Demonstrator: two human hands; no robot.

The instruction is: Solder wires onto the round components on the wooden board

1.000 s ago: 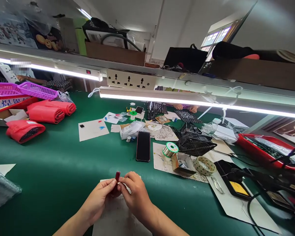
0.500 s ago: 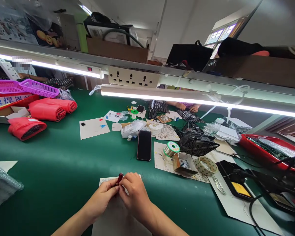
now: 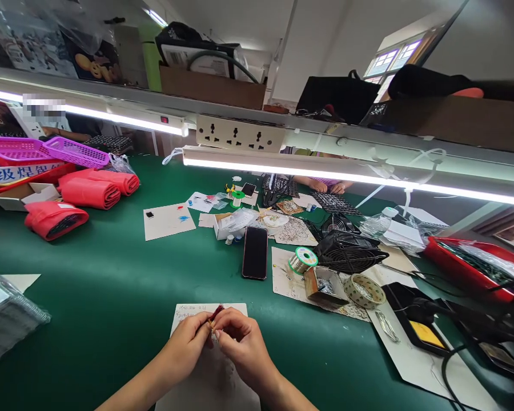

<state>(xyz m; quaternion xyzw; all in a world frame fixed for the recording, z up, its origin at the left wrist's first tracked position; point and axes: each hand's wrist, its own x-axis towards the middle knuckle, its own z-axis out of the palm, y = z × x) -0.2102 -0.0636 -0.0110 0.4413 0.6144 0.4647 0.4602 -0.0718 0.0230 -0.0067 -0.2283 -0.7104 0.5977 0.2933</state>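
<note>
A small dark red bundle (image 3: 217, 311), which looks like thin wires, sticks up between my two hands. My left hand (image 3: 191, 338) is closed and pinches the bundle's lower part between thumb and fingers. Thumb and fingertips of my right hand (image 3: 241, 337) are pressed together at the same spot, against a thin yellowish strand at the bundle's base. The fingers hide most of the bundle's lower end. Beneath both hands lies a sheet of white card (image 3: 209, 379) with handwriting along its top edge.
A phone (image 3: 255, 253) lies beyond the hands. Right of it are a solder spool (image 3: 302, 260), a small open box (image 3: 326, 285), a tape roll (image 3: 364, 290), a black fan (image 3: 346, 251) and a soldering stand (image 3: 420, 319). Red rolls (image 3: 55, 220) lie left; a co-worker's hands (image 3: 328, 185) show across the table.
The red bundle tilts further right, and its top looks more spread out. My right hand has turned slightly and its fingers have shifted at the base. The view has swung a little left.
</note>
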